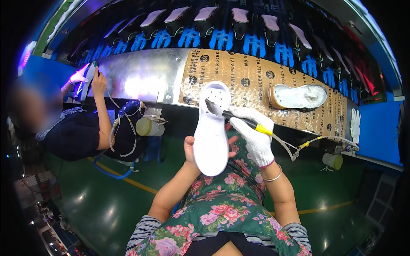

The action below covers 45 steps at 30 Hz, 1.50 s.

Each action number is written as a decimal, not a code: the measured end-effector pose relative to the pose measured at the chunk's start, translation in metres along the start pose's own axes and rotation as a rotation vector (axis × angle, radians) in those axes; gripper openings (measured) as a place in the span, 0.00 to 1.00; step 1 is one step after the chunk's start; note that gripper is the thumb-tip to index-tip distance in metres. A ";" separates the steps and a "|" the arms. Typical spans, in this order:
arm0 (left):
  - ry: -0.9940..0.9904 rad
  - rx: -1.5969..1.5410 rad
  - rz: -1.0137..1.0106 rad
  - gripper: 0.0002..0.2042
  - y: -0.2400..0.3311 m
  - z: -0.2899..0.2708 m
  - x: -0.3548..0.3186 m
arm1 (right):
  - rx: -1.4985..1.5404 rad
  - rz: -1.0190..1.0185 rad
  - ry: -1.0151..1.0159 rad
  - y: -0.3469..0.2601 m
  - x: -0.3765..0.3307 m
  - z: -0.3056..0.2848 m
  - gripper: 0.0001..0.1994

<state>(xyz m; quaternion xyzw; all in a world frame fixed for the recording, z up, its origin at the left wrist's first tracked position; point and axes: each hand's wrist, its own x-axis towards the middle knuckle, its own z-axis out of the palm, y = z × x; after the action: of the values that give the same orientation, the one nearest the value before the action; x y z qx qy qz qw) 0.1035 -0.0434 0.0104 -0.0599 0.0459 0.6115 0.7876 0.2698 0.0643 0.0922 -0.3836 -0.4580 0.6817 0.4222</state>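
Note:
A white shoe sole (pixel 210 147) lies across my bare left hand (pixel 190 154), heel end pointing away from me. The thumb grips its left edge and the fingertips curl out past its right edge. Small holes dot the sole's far end. In my right hand (pixel 257 138), which wears a white knit glove, is a brush (pixel 237 118) with a black handle and a yellow fitting joined to a thin tube. Its bristles are at the holed part of the sole. To the right, a tan-edged shoe upper (pixel 299 97) rests on the bench, its whitish underside up.
Printed brown cardboard (pixel 252 77) covers part of the metal bench (pixel 141 74). Behind it, a rack carries several shoe lasts (pixel 206 17) over blue clamps (pixel 221 40). A co-worker's hand (pixel 99 81) is at the left. A spare white glove (pixel 355 123) hangs at the right.

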 end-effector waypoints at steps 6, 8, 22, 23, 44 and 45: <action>0.030 0.064 0.041 0.51 -0.024 0.009 0.025 | -0.705 -0.723 -0.054 -0.040 0.007 -0.004 0.14; 0.199 0.185 0.157 0.50 -0.031 0.002 0.027 | -0.835 -0.858 -0.043 -0.048 0.014 -0.001 0.17; 0.150 0.394 0.148 0.48 -0.024 -0.016 0.022 | -0.758 -0.901 -0.072 -0.020 0.008 -0.004 0.18; 0.157 0.374 0.147 0.48 -0.023 -0.016 0.023 | -0.773 -0.935 -0.094 -0.013 0.008 -0.001 0.19; -0.298 0.169 0.175 0.50 0.023 0.009 0.072 | -0.721 -0.995 -0.374 0.007 0.002 0.008 0.17; -0.271 0.137 0.197 0.49 0.021 0.014 0.070 | -0.627 -0.899 -0.446 0.008 -0.002 0.008 0.17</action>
<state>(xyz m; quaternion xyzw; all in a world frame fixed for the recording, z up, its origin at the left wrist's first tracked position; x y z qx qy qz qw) 0.1006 0.0304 0.0136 0.0817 -0.0134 0.6838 0.7250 0.2614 0.0577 0.0869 -0.1058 -0.8329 0.3323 0.4297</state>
